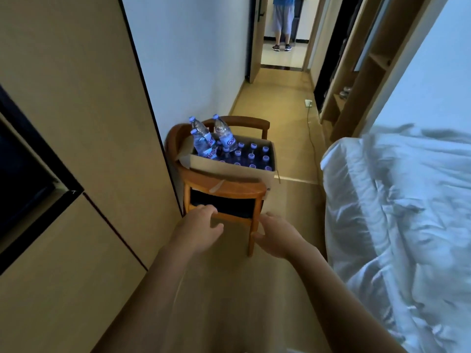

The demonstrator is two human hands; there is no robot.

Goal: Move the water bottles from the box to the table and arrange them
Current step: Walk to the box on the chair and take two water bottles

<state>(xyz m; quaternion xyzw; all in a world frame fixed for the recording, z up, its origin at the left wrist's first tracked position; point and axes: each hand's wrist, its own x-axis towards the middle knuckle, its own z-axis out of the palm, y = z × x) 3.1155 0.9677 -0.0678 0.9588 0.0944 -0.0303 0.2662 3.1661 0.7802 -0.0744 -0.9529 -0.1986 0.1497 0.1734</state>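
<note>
The person [281,21] in the far doorway is cut off above the waist by the top edge. Most water bottles [251,155] in the box [230,169] show caps only, their bodies hidden by the box wall, and the chair [224,191] seat is covered by the box. Both forearms are motion-blurred and run off the bottom edge; the bed [397,212] is cut by the right edge, and the items on the shelf [344,93] are too small to identify.
</note>
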